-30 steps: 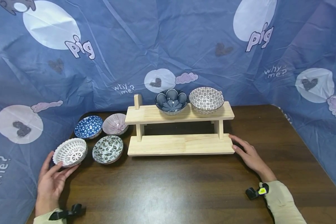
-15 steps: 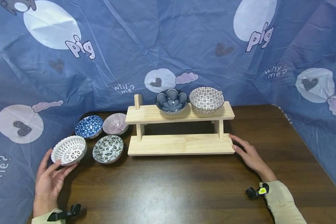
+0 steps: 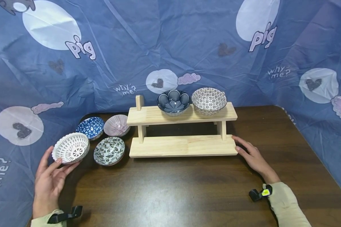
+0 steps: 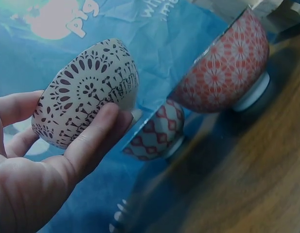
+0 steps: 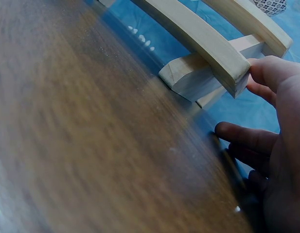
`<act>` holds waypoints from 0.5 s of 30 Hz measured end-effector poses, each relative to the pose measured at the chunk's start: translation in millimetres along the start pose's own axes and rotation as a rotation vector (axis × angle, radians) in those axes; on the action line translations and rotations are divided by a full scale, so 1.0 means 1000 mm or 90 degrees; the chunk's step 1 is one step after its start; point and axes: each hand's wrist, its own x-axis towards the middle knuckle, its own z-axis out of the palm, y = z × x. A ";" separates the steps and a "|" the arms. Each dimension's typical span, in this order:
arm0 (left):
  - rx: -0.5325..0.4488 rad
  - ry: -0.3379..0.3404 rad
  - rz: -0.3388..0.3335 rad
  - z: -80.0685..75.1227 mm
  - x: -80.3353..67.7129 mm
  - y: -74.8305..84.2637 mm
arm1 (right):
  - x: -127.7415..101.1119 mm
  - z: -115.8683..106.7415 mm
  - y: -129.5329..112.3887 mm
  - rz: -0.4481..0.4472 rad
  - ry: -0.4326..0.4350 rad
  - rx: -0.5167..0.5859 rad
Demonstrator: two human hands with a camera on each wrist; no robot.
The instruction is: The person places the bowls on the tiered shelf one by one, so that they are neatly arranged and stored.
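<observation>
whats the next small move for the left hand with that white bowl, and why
Probably carry the white bowl right, toward the bare end of the rack's top shelf. The left hand already holds it off the table, two bowls fill the shelf's right part, and the right hand rests against the rack's lower board.

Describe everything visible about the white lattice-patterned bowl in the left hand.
The white bowl is small and round, seemingly glazed ceramic, with a dark lattice and a flower-like star inside and dark petal and dot marks outside. It is empty and tilted, its opening facing the camera. The left hand holds it at the table's left edge, thumb on its outer wall, fingers behind. It sits beside the green floral bowl.
</observation>
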 end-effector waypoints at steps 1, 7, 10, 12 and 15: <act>0.001 -0.003 0.000 0.002 0.000 0.000 | 0.000 0.000 -0.001 0.001 0.000 0.002; -0.004 -0.038 -0.003 0.010 0.002 -0.003 | 0.000 0.001 -0.002 -0.003 0.005 0.002; -0.006 -0.051 -0.007 0.015 0.003 -0.006 | 0.000 0.001 0.000 -0.005 0.004 0.000; -0.004 -0.056 -0.009 0.018 0.004 -0.007 | 0.000 0.000 0.001 -0.001 0.004 -0.002; -0.006 -0.063 -0.017 0.022 0.005 -0.009 | 0.001 0.000 0.002 -0.001 0.004 -0.003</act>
